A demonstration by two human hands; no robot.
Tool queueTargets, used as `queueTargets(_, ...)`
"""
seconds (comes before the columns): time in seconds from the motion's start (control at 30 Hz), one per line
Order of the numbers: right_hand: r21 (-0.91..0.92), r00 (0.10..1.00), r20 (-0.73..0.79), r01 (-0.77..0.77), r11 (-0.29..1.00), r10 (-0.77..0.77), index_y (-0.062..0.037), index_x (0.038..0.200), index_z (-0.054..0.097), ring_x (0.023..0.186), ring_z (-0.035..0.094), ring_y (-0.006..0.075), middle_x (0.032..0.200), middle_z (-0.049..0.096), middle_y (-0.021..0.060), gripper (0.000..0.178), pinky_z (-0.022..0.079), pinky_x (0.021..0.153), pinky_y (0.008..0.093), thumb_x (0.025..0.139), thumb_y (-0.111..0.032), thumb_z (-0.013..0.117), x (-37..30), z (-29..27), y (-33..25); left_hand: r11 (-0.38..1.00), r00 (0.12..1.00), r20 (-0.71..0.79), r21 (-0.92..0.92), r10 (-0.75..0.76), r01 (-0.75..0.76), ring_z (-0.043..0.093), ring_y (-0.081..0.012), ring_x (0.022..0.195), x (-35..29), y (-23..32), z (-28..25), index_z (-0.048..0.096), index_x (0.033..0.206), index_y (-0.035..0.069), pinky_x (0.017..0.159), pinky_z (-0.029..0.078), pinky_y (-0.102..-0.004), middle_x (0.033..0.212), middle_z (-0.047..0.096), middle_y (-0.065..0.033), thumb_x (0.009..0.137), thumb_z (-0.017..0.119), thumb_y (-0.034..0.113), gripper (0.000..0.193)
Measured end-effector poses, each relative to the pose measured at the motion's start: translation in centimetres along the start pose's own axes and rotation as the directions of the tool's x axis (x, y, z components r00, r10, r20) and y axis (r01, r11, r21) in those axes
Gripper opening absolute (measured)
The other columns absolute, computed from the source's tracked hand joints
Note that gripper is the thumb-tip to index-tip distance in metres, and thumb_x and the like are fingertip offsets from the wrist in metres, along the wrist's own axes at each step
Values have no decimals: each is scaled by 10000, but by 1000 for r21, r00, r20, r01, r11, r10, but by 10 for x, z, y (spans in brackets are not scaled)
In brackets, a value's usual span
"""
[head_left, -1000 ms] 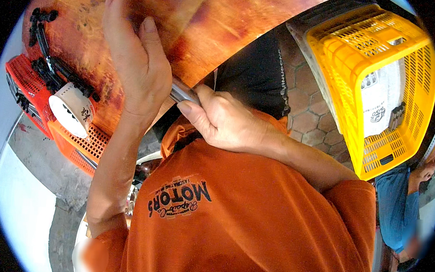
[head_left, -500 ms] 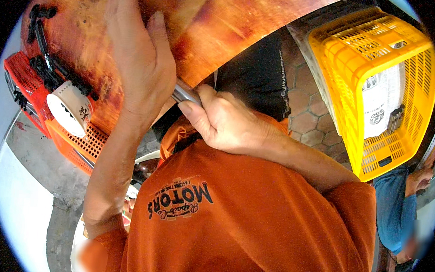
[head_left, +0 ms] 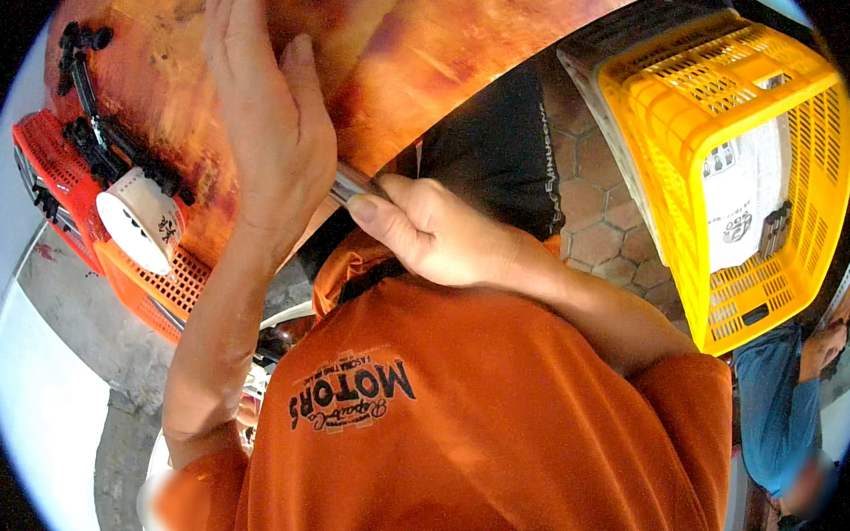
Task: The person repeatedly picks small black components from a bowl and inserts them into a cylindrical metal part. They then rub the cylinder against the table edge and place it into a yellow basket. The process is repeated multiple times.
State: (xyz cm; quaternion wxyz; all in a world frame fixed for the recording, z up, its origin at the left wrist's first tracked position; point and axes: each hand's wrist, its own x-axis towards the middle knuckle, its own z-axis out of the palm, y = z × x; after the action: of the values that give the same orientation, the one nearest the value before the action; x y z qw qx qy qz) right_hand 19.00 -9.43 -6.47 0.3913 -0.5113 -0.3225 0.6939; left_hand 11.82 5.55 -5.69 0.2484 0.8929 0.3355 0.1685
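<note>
My left hand (head_left: pixel 272 134) is stretched out over the mottled orange-brown wooden table (head_left: pixel 437 72), fingers together and straight, thumb apart. Its wrist is beside the visible end of a grey metal rod (head_left: pixel 354 180). My right hand (head_left: pixel 437 229) is closed around that rod just off the table's near edge, thumb along it. The rod's far part is hidden behind my left hand, so I cannot tell what it belongs to. Left of my left hand, a white paper cup (head_left: pixel 136 219) lies tilted at the table's edge, beside a string of black plastic parts (head_left: pixel 93 119).
A yellow plastic crate (head_left: pixel 699 234) with white printed paper and small black parts stands at the right. Red (head_left: pixel 65 180) and orange (head_left: pixel 166 284) baskets sit at the left below the table. A person's blue sleeve (head_left: pixel 761 413) shows at the far right, over a tiled floor (head_left: pixel 600 193).
The view has shifted slightly. My left hand and my right hand's grip on the rod look nearly the same, with the right hand a little lower.
</note>
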Motion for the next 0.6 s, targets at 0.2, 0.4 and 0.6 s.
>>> queueTargets(0.2,-169,997,-55,-63,984,55,94,886,538,774,628,459,782,603,316,508,496,671,520,959,-400,442,1,5,-8,999,999,-20,-19,29,-29,322,-299,1344,-2,-9,-1,329,1379,-32,1122,239,-383,1421,372,-188,958,431,50,440)
queueTargets(0.4,-177,996,-63,-80,981,70,96,882,545,797,620,473,796,609,316,534,496,687,517,961,-420,428,-4,9,-6,985,995,7,143,95,-95,313,-335,1346,-8,-3,-4,357,1371,-19,1129,216,-409,1402,390,-199,951,446,66,438)
queueTargets(0.6,-69,992,-119,-47,996,38,94,774,549,748,599,479,723,580,317,596,465,647,509,968,-449,399,3,16,0,966,986,-22,206,167,-159,308,-382,1335,-2,-16,-5,374,1367,-2,1116,220,-440,1387,398,-215,919,477,63,464)
